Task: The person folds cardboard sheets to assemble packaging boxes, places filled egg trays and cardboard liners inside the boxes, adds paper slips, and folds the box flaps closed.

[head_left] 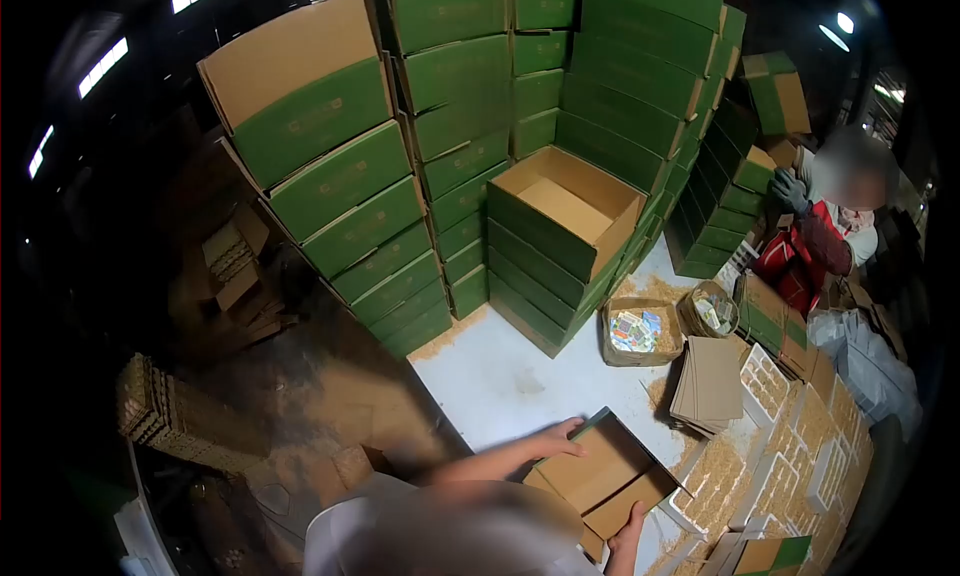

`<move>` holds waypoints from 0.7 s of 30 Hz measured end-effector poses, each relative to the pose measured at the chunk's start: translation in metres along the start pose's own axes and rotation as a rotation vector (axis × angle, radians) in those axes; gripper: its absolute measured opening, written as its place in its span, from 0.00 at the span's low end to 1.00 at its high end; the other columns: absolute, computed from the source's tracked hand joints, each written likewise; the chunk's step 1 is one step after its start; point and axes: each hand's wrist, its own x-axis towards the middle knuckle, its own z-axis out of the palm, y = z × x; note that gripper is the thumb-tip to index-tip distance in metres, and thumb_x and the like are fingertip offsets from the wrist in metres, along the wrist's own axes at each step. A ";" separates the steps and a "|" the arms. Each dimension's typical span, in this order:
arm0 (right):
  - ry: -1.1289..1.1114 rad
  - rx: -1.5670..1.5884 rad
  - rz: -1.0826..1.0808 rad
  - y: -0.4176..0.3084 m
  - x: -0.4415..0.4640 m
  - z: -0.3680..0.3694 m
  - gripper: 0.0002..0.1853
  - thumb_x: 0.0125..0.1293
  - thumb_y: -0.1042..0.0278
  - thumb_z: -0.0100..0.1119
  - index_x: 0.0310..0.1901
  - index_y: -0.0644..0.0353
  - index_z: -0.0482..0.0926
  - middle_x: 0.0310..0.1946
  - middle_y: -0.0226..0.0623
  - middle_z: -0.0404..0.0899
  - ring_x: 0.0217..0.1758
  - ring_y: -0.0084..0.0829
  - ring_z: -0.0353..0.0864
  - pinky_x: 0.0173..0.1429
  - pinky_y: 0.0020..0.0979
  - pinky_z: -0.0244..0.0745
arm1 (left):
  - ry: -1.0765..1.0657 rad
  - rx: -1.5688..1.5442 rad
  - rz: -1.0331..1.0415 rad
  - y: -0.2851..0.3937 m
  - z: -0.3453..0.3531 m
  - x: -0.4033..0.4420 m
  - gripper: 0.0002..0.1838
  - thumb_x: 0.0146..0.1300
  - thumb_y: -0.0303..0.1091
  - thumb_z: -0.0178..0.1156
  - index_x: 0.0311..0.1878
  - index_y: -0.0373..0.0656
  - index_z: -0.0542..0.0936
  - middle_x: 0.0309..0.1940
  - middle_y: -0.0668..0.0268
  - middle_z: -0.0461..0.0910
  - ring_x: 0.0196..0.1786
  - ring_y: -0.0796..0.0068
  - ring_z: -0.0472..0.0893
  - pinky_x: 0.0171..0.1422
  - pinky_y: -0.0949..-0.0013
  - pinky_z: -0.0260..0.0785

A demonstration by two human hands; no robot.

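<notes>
An open cardboard box [603,454], brown inside with a green outer side, is tilted over the white table. My left hand [560,441] is closed on its far left edge, with the fingers at the rim. At the near right side, my right hand [629,532] grips the same box by its wall. A flap or panel lies across the near part of the box's inside. Beyond the box, the white table [500,386] shows bits of sawdust.
Tall stacks of green boxes [340,146] stand at the back, with an open-topped box [560,201] on a lower stack. Right are a carton of printed cards [640,332], a basket [712,309], cardboard sheets [708,381] and sawdust-filled white trays [715,481]. Another person [840,216] wears grey gloves.
</notes>
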 end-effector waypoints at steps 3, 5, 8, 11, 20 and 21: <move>-0.135 0.020 0.078 0.020 -0.001 0.027 0.36 0.68 0.41 0.62 0.69 0.57 0.69 0.62 0.39 0.77 0.64 0.40 0.78 0.66 0.45 0.76 | 0.008 -0.078 0.023 0.102 -0.044 -0.060 0.44 0.55 0.39 0.75 0.71 0.38 0.62 0.60 0.54 0.74 0.64 0.66 0.73 0.67 0.63 0.67; -0.205 -0.018 0.045 -0.031 0.025 0.087 0.37 0.67 0.42 0.64 0.70 0.58 0.68 0.62 0.41 0.77 0.65 0.42 0.77 0.66 0.46 0.77 | 0.062 0.117 -0.022 0.185 -0.054 -0.058 0.50 0.52 0.44 0.77 0.72 0.34 0.60 0.60 0.50 0.75 0.62 0.63 0.76 0.66 0.62 0.69; -0.290 0.008 0.003 -0.076 0.051 0.175 0.36 0.69 0.41 0.62 0.68 0.59 0.70 0.61 0.39 0.78 0.61 0.40 0.80 0.64 0.45 0.78 | 0.276 0.595 0.135 0.306 -0.073 -0.068 0.61 0.47 0.61 0.75 0.71 0.23 0.58 0.62 0.39 0.73 0.65 0.54 0.76 0.69 0.61 0.68; -0.328 0.149 -0.086 -0.139 0.067 0.289 0.35 0.73 0.41 0.55 0.70 0.59 0.68 0.65 0.42 0.76 0.65 0.39 0.77 0.67 0.43 0.75 | 0.228 0.594 0.134 0.440 -0.100 -0.067 0.59 0.50 0.63 0.73 0.74 0.31 0.58 0.71 0.42 0.62 0.72 0.52 0.68 0.73 0.57 0.63; -0.741 0.174 0.072 -0.221 0.198 0.526 0.24 0.74 0.48 0.53 0.53 0.65 0.80 0.47 0.43 0.84 0.46 0.40 0.85 0.51 0.41 0.84 | 0.201 0.077 0.057 0.610 -0.202 -0.034 0.25 0.62 0.56 0.64 0.50 0.43 0.83 0.44 0.61 0.86 0.44 0.68 0.85 0.49 0.63 0.79; -0.691 0.147 0.066 -0.222 0.208 0.533 0.22 0.74 0.50 0.53 0.53 0.64 0.80 0.46 0.42 0.84 0.45 0.38 0.85 0.49 0.41 0.84 | 0.191 0.047 0.057 0.603 -0.216 -0.023 0.25 0.62 0.56 0.64 0.50 0.43 0.83 0.45 0.61 0.86 0.44 0.68 0.85 0.49 0.63 0.79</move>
